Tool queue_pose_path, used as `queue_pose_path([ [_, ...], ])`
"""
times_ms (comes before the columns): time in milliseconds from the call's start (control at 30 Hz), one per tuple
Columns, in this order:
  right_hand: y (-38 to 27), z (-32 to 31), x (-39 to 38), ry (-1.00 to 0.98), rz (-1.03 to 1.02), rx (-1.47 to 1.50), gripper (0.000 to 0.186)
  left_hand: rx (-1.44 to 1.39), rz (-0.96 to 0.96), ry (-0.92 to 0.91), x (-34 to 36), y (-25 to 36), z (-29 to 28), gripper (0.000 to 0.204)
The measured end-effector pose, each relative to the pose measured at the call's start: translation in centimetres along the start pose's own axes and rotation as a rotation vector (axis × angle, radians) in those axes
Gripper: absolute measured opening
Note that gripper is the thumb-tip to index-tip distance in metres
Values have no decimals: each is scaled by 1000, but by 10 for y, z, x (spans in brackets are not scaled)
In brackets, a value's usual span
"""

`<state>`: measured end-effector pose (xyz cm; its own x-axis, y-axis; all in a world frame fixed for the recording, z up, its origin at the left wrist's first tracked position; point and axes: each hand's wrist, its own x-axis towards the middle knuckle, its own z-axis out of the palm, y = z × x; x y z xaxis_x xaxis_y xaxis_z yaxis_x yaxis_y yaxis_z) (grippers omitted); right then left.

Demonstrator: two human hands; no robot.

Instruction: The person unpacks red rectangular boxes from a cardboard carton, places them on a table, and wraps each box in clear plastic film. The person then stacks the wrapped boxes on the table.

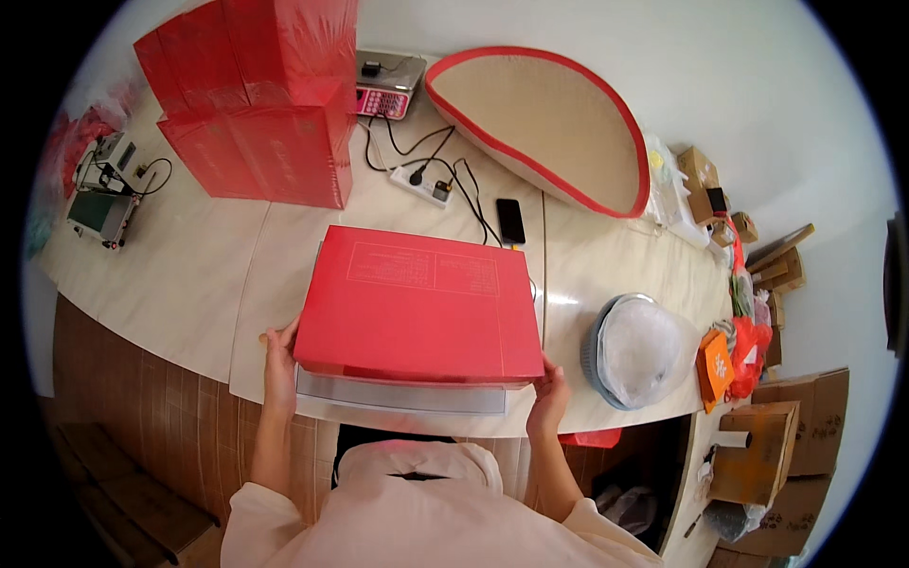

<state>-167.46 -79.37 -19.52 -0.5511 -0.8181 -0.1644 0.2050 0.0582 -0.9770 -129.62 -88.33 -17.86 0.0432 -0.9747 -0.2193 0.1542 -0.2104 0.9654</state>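
Observation:
A large red box (417,317) with fine printed lines on its top is held level between my two hands over the near part of the table. My left hand (280,352) grips its left end near the front corner, and my right hand (549,390) grips the right front corner. The fingers beneath the box are partly hidden. Below the box, a flat pale grey piece (402,396) with a thin dark outline shows along the front; the box covers the rest of it. I cannot tell whether the box touches it.
Wrapped red boxes (256,151) stand stacked at the far left. A scale (388,85), power strip (421,185) with cables, and phone (510,221) lie behind the box. A red-rimmed woven tray (544,123) leans at the back. A plastic-covered basin (644,355) sits on the right.

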Motion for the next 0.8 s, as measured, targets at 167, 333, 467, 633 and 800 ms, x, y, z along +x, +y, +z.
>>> queue_pose_path([
  [167,23,-29,-24,-15,115,-141,55,176,-79,-12,-9,-20,-10,64],
  [333,14,-63,16,-36,172,-512,54,496,-64,-83,7,-40,3,45],
  [467,4,-56,56,26,337,-239,62,730,77,-156,21,-38,79,42],
  [633,-29,-58,58,8,402,-38,62,701,210,-13,23,-60,119,42],
  [800,-66,-4,44,53,466,-51,62,707,145,44,30,-62,81,41],
])
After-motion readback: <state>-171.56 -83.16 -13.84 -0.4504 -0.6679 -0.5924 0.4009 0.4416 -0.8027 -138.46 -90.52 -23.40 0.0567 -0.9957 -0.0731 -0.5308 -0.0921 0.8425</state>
